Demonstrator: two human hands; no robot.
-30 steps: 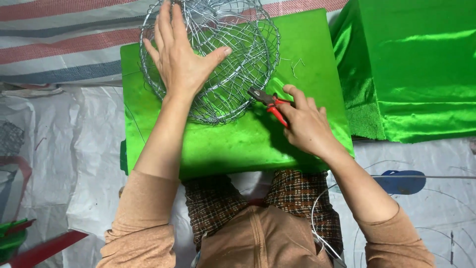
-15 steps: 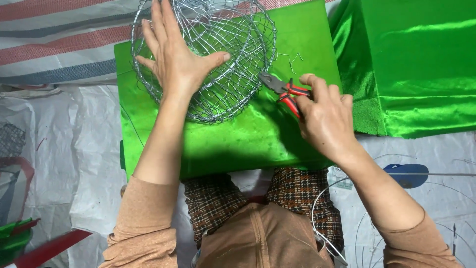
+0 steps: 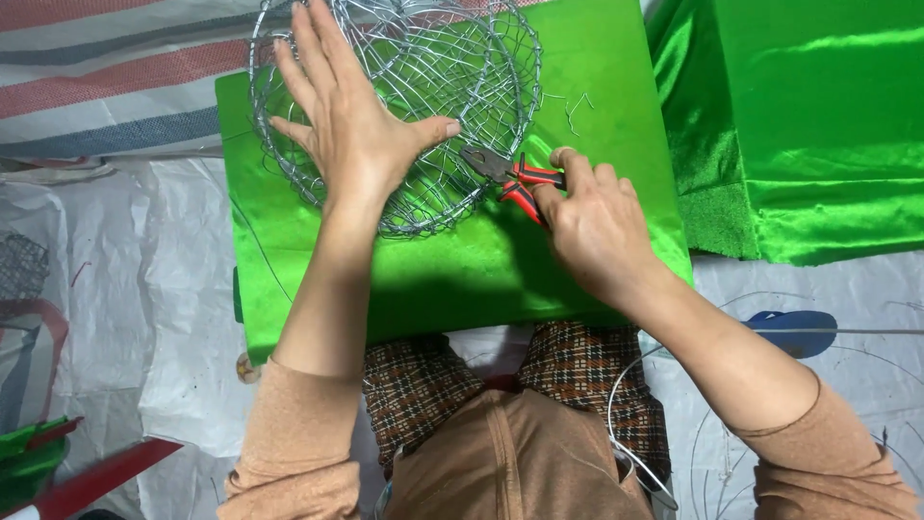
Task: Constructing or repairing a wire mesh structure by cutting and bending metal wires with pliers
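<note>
A round wire-mesh basket (image 3: 404, 106) lies on a board wrapped in shiny green satin (image 3: 462, 279), which rests across the lap of a seated person. The left hand (image 3: 351, 125) lies flat on the mesh with fingers spread, gripping nothing, apparently to pin the frame steady. The right hand (image 3: 592, 226) is closed around the red handles of a pair of pliers (image 3: 505, 175), whose nose meets the basket's rim beside the left thumb. Snipped wire bits (image 3: 570, 108) lie on the satin. More green fabric (image 3: 808, 125) is piled at right; white plastic sheeting (image 3: 144, 318) covers the floor.
</note>
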